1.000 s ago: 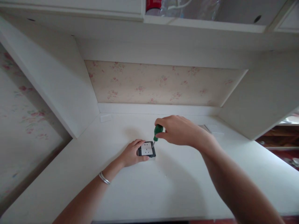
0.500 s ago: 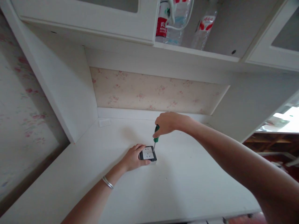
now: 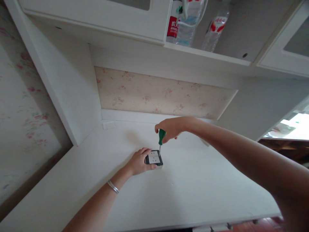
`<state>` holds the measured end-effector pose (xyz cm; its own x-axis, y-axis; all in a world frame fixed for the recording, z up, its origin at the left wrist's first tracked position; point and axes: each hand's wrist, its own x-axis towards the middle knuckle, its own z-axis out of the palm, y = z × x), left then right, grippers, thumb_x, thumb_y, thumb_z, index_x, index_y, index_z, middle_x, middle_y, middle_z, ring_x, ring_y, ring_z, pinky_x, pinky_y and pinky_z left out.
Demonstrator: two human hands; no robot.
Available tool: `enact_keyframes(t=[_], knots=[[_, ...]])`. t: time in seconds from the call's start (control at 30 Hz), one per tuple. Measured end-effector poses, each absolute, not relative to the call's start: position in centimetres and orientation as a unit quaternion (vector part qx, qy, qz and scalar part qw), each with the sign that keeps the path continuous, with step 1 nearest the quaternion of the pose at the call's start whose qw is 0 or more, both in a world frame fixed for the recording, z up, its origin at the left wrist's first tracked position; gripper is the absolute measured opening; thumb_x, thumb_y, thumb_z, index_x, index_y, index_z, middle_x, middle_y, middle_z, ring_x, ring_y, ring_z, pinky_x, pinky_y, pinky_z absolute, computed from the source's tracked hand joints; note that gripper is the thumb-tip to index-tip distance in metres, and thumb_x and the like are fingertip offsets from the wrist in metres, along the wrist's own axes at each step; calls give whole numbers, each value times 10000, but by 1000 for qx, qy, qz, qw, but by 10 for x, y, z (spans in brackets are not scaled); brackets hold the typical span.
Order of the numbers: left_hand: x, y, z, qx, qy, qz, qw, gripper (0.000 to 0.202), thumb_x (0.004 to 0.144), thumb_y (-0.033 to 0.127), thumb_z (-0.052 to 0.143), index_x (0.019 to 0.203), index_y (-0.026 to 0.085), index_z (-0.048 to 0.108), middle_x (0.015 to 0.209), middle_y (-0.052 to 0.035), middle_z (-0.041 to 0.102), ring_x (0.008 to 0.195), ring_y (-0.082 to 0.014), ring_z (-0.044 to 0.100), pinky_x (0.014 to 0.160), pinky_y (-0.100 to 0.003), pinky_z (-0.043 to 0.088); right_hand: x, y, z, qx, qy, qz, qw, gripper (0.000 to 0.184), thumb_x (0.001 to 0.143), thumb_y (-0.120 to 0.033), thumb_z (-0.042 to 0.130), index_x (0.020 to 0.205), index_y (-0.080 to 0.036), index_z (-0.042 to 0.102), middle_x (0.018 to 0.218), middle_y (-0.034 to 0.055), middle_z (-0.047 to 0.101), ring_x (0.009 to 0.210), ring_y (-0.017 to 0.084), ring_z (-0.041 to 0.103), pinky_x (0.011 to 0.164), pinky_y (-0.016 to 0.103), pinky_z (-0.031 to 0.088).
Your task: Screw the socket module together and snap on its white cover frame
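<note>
A wall socket (image 3: 154, 158) with a white face and dark frame sits on the white desktop (image 3: 193, 190). My left hand (image 3: 141, 162) grips it from the left, thumb along the near side and fingers on the far side. My right hand (image 3: 169, 129) is closed round the green handle of a screwdriver (image 3: 161, 138). The screwdriver stands nearly upright, its metal shaft reaching down to the right part of the socket's frame. Its very tip is too small to make out.
A white cabinet (image 3: 96, 21) hangs above, with plastic bottles (image 3: 189, 24) on its open shelf. White side panels (image 3: 65, 80) and a flowered back wall (image 3: 156, 93) enclose the desk. A small white rectangular piece (image 3: 108, 125) lies at the back left.
My right hand has turned about the screwdriver handle, its fingers shifting so more of the green shows. My left hand keeps its hold on the socket. The view has shifted slightly.
</note>
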<state>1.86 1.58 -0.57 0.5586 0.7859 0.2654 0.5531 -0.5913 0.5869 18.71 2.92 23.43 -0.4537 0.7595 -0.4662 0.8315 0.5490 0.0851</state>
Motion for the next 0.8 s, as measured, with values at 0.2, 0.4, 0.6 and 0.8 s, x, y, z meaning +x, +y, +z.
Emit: enact_keyframes(t=[0.2, 0.4, 0.6, 0.8], knots=[[18, 15, -4, 855, 386, 261, 226, 782, 696, 652, 638, 1338, 242, 461, 1294, -79, 513, 1176, -276, 485, 1024, -376, 369, 187, 28, 237, 502, 822, 19, 269, 566, 743, -590, 567, 1076, -139, 645, 779, 104, 689, 667, 233, 635, 597, 318, 409], [18, 16, -6, 856, 384, 265, 223, 793, 698, 678, 618, 1333, 229, 466, 1298, -84, 511, 1178, -276, 483, 1028, -377, 370, 194, 32, 235, 459, 854, -19, 245, 405, 783, -468, 583, 1086, -203, 618, 815, 54, 698, 594, 160, 624, 638, 290, 403], [17, 16, -6, 855, 387, 261, 224, 805, 691, 691, 612, 1340, 239, 459, 1296, -84, 512, 1172, -282, 488, 1024, -389, 373, 191, 28, 240, 457, 856, -73, 230, 563, 743, -511, 622, 1218, -220, 536, 1071, 92, 664, 565, 129, 619, 575, 264, 406], [18, 16, -5, 858, 385, 259, 220, 799, 693, 682, 617, 1334, 229, 465, 1295, -82, 515, 1173, -277, 487, 1024, -384, 375, 190, 31, 241, 491, 831, -13, 261, 533, 816, -603, 468, 1083, -171, 632, 777, 81, 692, 583, 188, 619, 608, 316, 402]])
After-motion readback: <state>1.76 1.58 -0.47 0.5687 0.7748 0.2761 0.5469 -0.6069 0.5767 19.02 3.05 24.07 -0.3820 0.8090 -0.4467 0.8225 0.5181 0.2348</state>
